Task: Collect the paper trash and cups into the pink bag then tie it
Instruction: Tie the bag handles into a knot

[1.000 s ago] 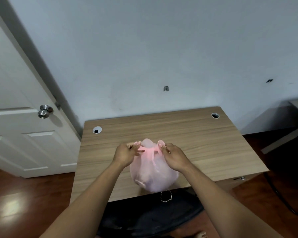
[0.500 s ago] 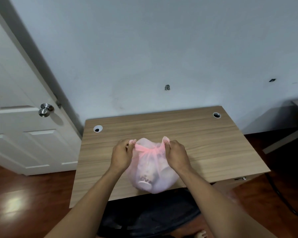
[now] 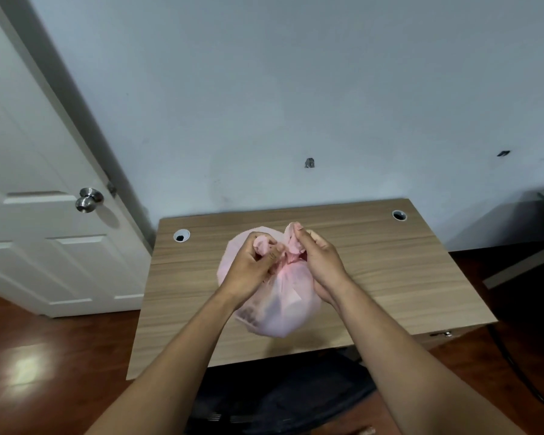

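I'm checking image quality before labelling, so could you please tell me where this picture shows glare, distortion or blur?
Head view: a bright glare patch lies on the floor at lower left; wide-angle distortion makes the door lean; the pink bag looks slightly soft, its contents only dim shapes.

Wood-grain desk (image 3: 390,277) against a pale wall (image 3: 296,89).
Two round cable holes in its back corners, left (image 3: 181,236) and right (image 3: 399,215). White panel door (image 3: 29,246) with metal knob (image 3: 88,200) at left. Glossy reddish wood floor (image 3: 44,356). Dark chair (image 3: 280,397) at near edge.
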Demonstrator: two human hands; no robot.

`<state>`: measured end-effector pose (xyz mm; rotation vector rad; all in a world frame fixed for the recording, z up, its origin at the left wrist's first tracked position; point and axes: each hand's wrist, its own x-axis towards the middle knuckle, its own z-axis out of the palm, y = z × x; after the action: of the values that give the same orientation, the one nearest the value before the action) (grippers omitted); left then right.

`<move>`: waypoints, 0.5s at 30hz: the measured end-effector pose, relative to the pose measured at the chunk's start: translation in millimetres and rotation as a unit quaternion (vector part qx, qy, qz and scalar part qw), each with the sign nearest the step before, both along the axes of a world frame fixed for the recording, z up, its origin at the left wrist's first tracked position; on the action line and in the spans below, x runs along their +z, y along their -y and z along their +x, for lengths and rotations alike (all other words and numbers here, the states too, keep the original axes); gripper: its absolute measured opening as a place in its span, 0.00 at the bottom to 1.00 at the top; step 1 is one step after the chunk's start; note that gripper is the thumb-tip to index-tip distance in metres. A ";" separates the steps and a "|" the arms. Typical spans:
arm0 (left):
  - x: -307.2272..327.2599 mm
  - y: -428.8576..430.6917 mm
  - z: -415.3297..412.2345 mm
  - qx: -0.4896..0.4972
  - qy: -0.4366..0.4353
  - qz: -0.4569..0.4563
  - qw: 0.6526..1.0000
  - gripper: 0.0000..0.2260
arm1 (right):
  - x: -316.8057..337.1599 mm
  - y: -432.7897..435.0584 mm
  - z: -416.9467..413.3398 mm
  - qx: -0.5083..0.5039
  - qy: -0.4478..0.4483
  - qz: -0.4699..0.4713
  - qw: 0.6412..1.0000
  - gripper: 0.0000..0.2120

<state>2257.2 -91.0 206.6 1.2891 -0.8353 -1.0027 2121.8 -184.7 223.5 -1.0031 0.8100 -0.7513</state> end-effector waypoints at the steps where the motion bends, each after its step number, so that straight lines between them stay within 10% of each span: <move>1: 0.0 1.9 0.4 -0.014 0.013 0.002 1.000 0.16 | 0.9 -0.6 0.2 0.004 0.002 0.018 1.000 0.18; 9: -0.1 8.9 -9.2 0.054 -0.013 0.049 0.997 0.23 | -9.5 3.3 -5.6 0.014 0.017 0.054 0.998 0.23; 15: 7.4 13.4 -18.4 0.051 -0.235 0.018 0.971 0.11 | -20.5 -6.1 -14.3 0.129 -0.031 -0.034 0.991 0.09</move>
<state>2238.7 -104.4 214.0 1.0504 -0.3843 -1.1805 2107.5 -178.6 203.1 -1.1717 0.6951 -0.5312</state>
